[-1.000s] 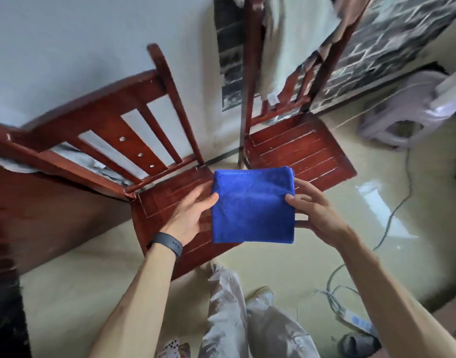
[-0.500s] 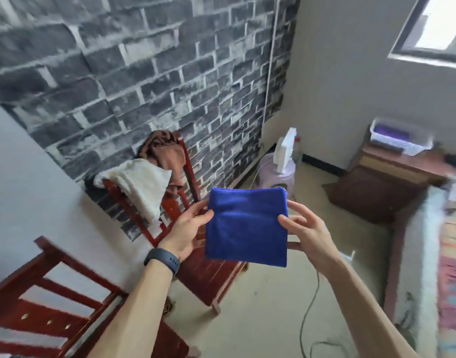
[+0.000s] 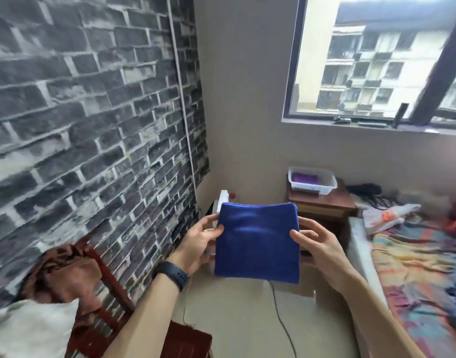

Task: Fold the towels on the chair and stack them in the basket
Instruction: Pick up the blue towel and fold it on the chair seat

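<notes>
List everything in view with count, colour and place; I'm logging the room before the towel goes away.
Folded towel: 1, blue, held up mid-frame.
Basket: 1, white, on the wooden nightstand, purple cloth inside.
Chair: 1, red-brown, lower left.
Draped towels: 1 brown, 1 white, on chair back.
Bed: 1, multicoloured cover, right.
Window: 1, upper right.
Left hand, right hand: gripping towel's sides.

No legible text or labels.

Daylit by window [image 3: 376, 58], motion-blurred, edges warped
</notes>
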